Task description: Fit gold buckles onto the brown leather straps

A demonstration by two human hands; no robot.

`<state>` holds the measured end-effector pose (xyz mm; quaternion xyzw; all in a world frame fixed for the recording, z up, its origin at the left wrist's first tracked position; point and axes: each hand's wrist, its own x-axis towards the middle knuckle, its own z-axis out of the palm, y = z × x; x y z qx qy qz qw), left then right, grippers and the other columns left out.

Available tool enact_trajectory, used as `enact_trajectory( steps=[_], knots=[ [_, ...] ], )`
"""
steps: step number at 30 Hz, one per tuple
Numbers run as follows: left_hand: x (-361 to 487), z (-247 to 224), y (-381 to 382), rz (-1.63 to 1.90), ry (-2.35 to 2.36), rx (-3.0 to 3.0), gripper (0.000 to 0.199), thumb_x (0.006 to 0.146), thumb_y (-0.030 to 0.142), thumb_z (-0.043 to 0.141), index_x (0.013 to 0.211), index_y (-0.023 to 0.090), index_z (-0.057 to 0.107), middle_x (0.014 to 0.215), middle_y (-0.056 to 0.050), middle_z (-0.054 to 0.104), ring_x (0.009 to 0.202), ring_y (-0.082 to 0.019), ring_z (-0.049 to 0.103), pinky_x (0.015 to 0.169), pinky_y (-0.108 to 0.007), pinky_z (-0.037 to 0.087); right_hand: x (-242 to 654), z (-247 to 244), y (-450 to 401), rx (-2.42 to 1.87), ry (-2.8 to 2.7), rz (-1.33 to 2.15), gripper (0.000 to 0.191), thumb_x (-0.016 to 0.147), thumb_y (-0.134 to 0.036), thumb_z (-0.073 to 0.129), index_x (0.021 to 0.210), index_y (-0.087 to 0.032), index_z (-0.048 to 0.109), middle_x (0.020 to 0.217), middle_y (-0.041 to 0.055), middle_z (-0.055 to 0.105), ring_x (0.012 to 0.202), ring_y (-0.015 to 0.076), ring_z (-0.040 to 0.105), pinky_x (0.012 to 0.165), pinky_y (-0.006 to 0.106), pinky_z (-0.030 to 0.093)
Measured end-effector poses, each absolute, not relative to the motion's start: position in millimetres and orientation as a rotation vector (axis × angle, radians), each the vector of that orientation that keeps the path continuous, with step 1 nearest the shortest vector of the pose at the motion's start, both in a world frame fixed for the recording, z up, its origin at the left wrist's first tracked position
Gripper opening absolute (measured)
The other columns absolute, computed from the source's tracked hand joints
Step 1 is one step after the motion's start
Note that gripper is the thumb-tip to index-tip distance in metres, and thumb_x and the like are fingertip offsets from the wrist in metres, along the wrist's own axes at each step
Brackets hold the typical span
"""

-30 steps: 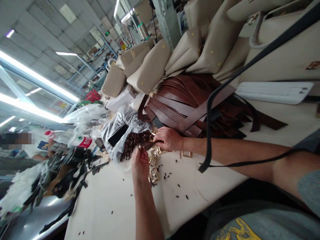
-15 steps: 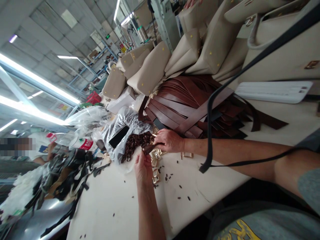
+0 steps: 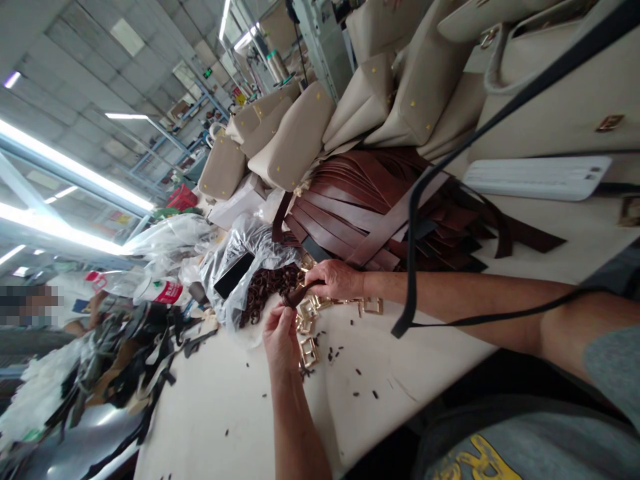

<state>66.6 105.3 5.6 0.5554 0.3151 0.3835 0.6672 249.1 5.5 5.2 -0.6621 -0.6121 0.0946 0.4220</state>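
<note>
At the white table (image 3: 215,407), beside the loops (image 3: 255,303): one strap (image 3: 303,291), dark brown, narrow, slightly bent.

Left hand (image 3: 279,330): thumb and fingers pinched on the strap's end nearest the loops. Whether a loop sits at that end, I cannot tell.

Right hand (image 3: 337,279): back uppermost, fingers curled about the strap's other end, fingertips partly hidden from me.

Loops: many, brown, heaped at the mouth of a plastic bag (image 3: 225,309). Black slab (image 3: 234,275): one, flat, lying on that bag. Buckles (image 3: 309,351): several, gold, square, scattered beside both hands. Dark bits (image 3: 356,394): small, strewn over the table on the person's side of the buckles.

Beyond the right hand, brown strips (image 3: 345,207): one large fanned bundle, a single strip laid across. Behind it, beige handbags (image 3: 295,140): crowded together, several tipped over, yellow dots on some. White case (image 3: 537,177): one, long, at the right. Black cord (image 3: 411,253): dangling across the foreground, in front of the right forearm.

Farther left, bottles (image 3: 165,291): two, one red-labelled, near a mound of scraps (image 3: 115,360). Co-worker (image 3: 65,300): one, far left, blurred. Overhead, tube lamps (image 3: 65,167): lit.
</note>
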Motion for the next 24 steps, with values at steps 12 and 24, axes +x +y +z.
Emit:
enact_trajectory(
  steps=[12, 24],
  knots=[
    [67.3, 5.3, 102.4, 0.833, 0.692, 1.371, 0.035, 0.055, 0.037, 0.088, 0.065, 0.017, 0.062, 0.093, -0.002, 0.069, 0.085, -0.016, 0.063, 0.081, -0.029, 0.049, 253.5, 7.7, 5.6, -1.666, -1.612, 0.14, 0.011, 0.085, -0.021, 0.061, 0.086, -0.019, 0.072, 0.08, 0.0011, 0.07, 0.081, 0.0164, 0.062, 0.075, 0.025, 0.041],
    [68.7, 3.6, 101.9, 0.781, 0.737, 1.347, 0.044, 0.06, 0.033, 0.088, 0.098, 0.021, 0.07, 0.093, -0.003, 0.073, 0.079, -0.014, 0.067, 0.074, -0.025, 0.051, 249.8, 7.4, 3.2, -1.645, -1.814, -0.08, 0.014, 0.09, -0.025, 0.059, 0.083, -0.018, 0.069, 0.08, 0.0029, 0.069, 0.077, 0.0174, 0.059, 0.084, 0.031, 0.041]
  ],
)
